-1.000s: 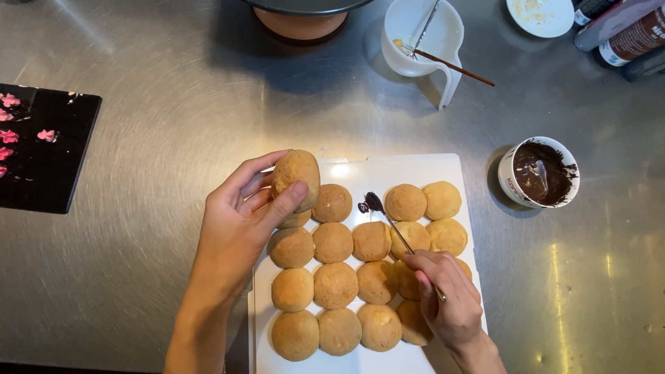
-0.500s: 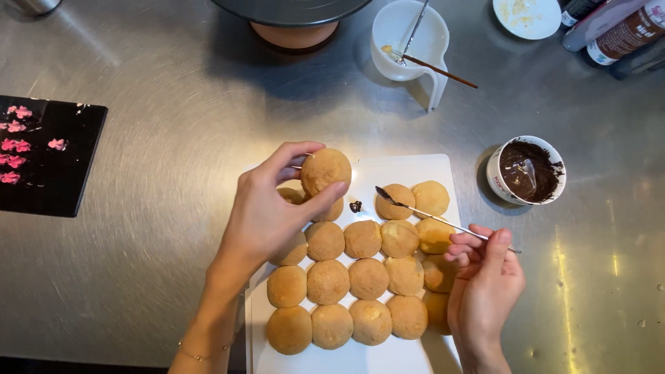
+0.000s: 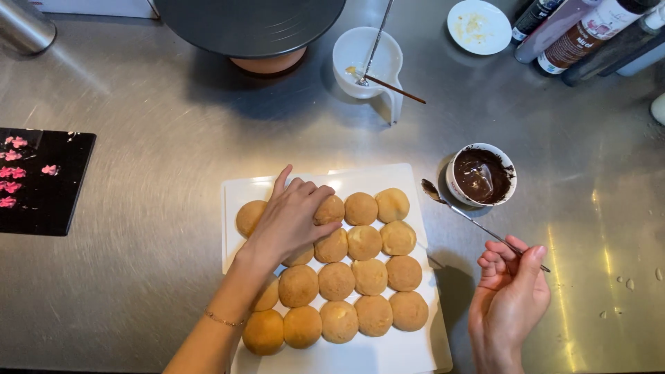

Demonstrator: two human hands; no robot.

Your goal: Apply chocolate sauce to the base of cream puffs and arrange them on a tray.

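Looks like a pastry kitchen: brushed steel tabletop point(image 3: 138, 291), white tray point(image 3: 415, 353) of round buns point(image 3: 365, 242), a cup of melted chocolate point(image 3: 481, 175), cake turntable point(image 3: 249, 24).

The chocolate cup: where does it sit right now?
In the head view, the chocolate cup stands on the steel counter just right of the white tray, with the spoon tip beside it.

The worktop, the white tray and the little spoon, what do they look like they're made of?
Worktop: probably brushed stainless steel, grey with swirl scratches and soft glare. White tray: smooth and matte, plastic or ceramic, cannot tell. Spoon in the right hand: thin shiny metal, apparently.
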